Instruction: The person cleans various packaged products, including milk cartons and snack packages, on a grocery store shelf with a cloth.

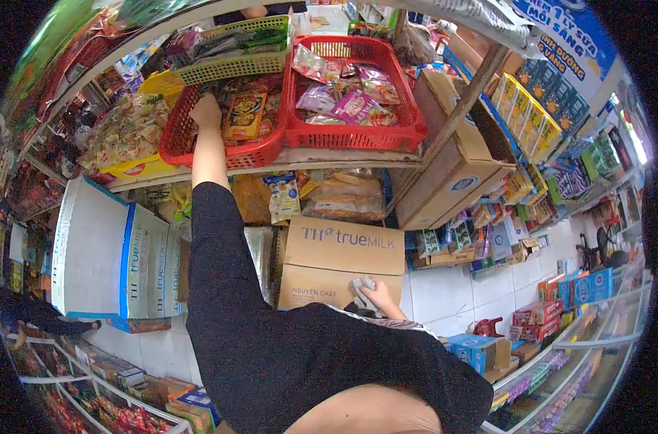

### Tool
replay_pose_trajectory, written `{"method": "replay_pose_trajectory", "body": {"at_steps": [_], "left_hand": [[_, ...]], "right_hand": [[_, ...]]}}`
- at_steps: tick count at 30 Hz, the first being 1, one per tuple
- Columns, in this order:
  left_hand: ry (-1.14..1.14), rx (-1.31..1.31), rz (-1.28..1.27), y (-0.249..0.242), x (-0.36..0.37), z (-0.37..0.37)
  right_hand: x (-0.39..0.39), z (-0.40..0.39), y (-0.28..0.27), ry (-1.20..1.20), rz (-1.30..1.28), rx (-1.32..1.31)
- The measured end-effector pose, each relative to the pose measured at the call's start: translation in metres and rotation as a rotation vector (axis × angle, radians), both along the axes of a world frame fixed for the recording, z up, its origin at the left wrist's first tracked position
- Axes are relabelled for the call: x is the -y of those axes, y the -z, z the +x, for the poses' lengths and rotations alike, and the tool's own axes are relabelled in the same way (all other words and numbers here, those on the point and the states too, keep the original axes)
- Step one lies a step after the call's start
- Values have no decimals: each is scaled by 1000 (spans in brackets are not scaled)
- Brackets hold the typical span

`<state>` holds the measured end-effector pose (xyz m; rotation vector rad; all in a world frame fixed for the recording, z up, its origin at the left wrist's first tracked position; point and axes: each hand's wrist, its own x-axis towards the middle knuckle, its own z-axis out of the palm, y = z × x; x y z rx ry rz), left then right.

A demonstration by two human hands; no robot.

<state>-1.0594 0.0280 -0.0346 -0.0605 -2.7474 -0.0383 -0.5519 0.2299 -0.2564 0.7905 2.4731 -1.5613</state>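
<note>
My left hand reaches up in a black sleeve into a red basket on the shelf. It rests among snack packets, beside an orange packet. Its fingers are hidden, so I cannot tell whether it grips anything. My right hand is low, in front of a cardboard TH true MILK box. It is closed on a small bundle of grey packets.
A second red basket of snack packets sits to the right, with a green basket above the first. White-and-blue milk cartons stand at left. An open cardboard box leans on the shelf post. Another person's dark sleeve is far left.
</note>
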Motion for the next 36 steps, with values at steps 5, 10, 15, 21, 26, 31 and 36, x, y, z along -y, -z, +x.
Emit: {"method": "replay_pose_trajectory", "body": {"at_steps": [5,10,15,21,26,31,36], "left_hand": [[-40,-175,-34,-5,8,-1],[-75,-441,-124,-43,-3,47],[183,-551,294,-34,4,85],[571,-685,1203,-52,9,226],[727,-15,1455,-6,-7,335],[601,638,2047,35,-5,397],[1094,882,2264,38,-4,418]], "right_hand": [[-5,3,33,111,-60,-44],[-5,-18,21,63,-11,-79],[1,-37,-8,-21,-54,-123],[20,-47,-53,36,-428,-272],[44,-52,-116,-144,-806,-624],[57,-37,-155,37,-850,-401],[58,-31,-186,-130,-808,-307]]}}
